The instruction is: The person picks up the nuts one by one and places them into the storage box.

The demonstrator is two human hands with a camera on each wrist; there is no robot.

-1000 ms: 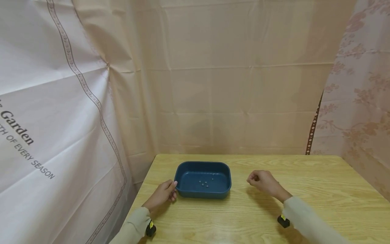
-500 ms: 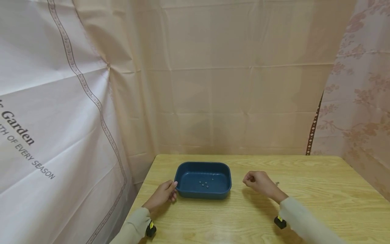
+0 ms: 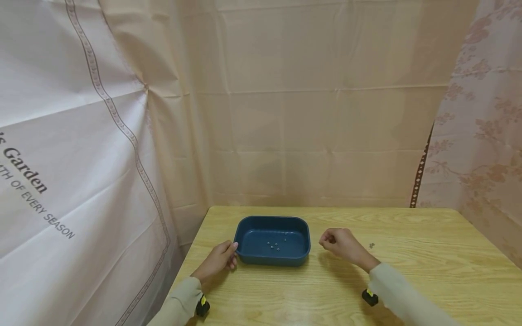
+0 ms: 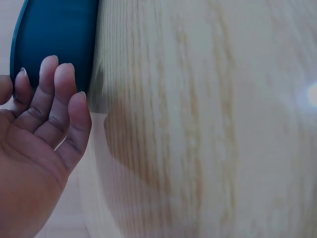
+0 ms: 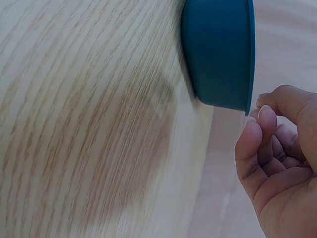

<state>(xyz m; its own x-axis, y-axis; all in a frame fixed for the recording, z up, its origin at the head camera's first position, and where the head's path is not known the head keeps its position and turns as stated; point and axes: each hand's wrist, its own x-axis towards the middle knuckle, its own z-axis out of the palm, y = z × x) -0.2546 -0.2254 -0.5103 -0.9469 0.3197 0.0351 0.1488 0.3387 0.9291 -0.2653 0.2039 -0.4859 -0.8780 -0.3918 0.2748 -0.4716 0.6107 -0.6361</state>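
A dark blue rectangular plastic box (image 3: 272, 261) stands on the table. My left hand (image 3: 216, 261) holds its left end at the rim, the thumb at the edge and the other fingers along the outer wall in the left wrist view. Several small metal nuts (image 3: 272, 247) lie scattered on the box floor. Right of the box, my right hand (image 3: 342, 244) is above the table, thumb and fingertips pinched together on what seems a small nut, almost wholly hidden. In the right wrist view these fingertips (image 5: 251, 136) are near the rim of the box (image 5: 218, 54), apparently apart from it.
A few more small metal nuts (image 3: 371, 245) lie on the wooden table (image 3: 428, 253), to the right of my right hand. Behind the table hangs a beige cloth (image 3: 310, 136), with a white printed cloth (image 3: 81, 181) at left and a floral one (image 3: 485, 136) at right.
My right hand has moved left toward the box, uncovering the small nuts on the table behind it. My left hand and the box have stayed in place.
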